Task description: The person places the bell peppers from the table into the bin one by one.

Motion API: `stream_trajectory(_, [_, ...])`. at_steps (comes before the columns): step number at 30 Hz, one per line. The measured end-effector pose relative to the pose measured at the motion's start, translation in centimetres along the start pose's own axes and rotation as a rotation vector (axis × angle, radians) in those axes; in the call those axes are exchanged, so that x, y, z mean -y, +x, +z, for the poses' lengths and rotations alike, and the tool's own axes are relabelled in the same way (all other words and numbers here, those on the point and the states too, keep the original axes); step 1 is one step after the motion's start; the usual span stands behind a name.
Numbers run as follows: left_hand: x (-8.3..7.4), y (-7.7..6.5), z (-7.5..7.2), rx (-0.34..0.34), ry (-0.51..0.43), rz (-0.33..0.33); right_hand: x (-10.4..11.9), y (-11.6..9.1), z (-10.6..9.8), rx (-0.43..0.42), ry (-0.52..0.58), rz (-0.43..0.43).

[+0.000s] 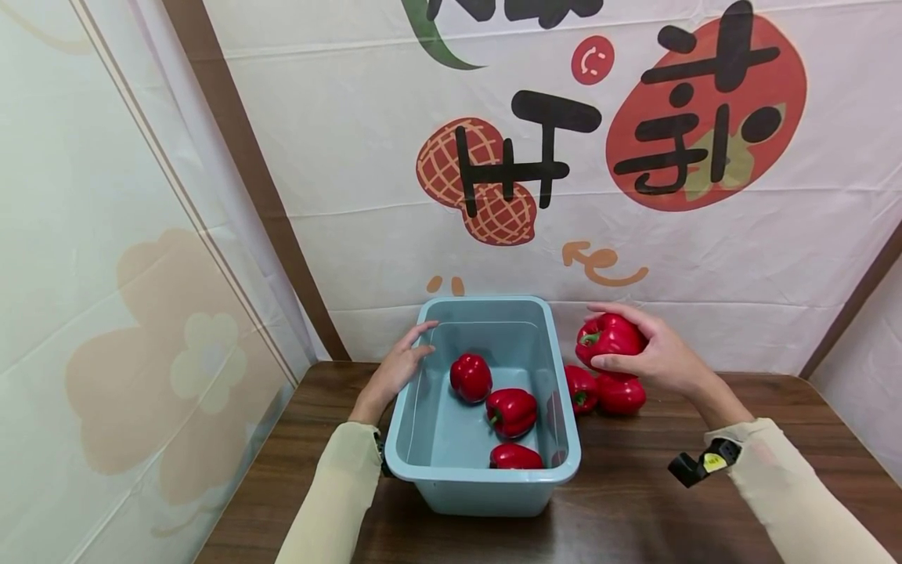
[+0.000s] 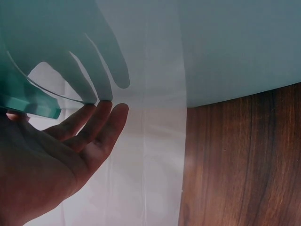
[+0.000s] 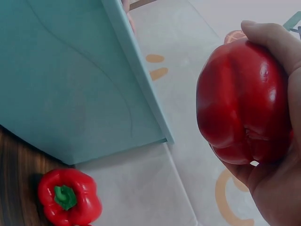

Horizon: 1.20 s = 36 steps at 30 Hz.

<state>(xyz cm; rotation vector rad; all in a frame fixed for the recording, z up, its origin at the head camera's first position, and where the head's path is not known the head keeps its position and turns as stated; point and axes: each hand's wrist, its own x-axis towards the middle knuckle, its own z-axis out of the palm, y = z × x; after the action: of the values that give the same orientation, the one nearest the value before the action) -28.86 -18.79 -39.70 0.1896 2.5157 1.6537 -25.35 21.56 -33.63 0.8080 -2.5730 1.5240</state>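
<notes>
My right hand (image 1: pixel 658 356) grips a red bell pepper (image 1: pixel 611 338), thumb on one side and fingers on the other, raised at the right of a light blue plastic tub (image 1: pixel 486 475). The green stem of this pepper faces the tub in the head view. My left hand (image 1: pixel 398 370) holds the tub's left rim, thumb and forefinger over the edge; in the left wrist view the other fingers (image 2: pixel 104 123) lie against the outer wall. Inside the tub lie three red bell peppers: one pepper (image 1: pixel 470 377) farther back, another pepper (image 1: pixel 512 413) mid-right, a third pepper (image 1: pixel 516 456) partly hidden by the near rim.
Two more red bell peppers, a left pepper (image 1: pixel 581 389) and a right pepper (image 1: pixel 620 394), sit on the brown wooden table (image 1: pixel 634 486) close to the tub's right wall, below the raised pepper. Behind the table hangs a printed white cloth (image 1: pixel 352 157).
</notes>
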Motion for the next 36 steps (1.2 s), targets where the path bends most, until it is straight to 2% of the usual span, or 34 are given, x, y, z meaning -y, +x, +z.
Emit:
stream_trajectory(14, [0.0, 0.0, 0.1, -0.007, 0.01, 0.006, 0.4, 0.4, 0.2, 0.003, 0.026, 0.009])
stream_trajectory(36, [0.1, 0.0, 0.0, 0.004, 0.007, 0.009, 1.0, 1.2, 1.0, 0.005, 0.003, 0.001])
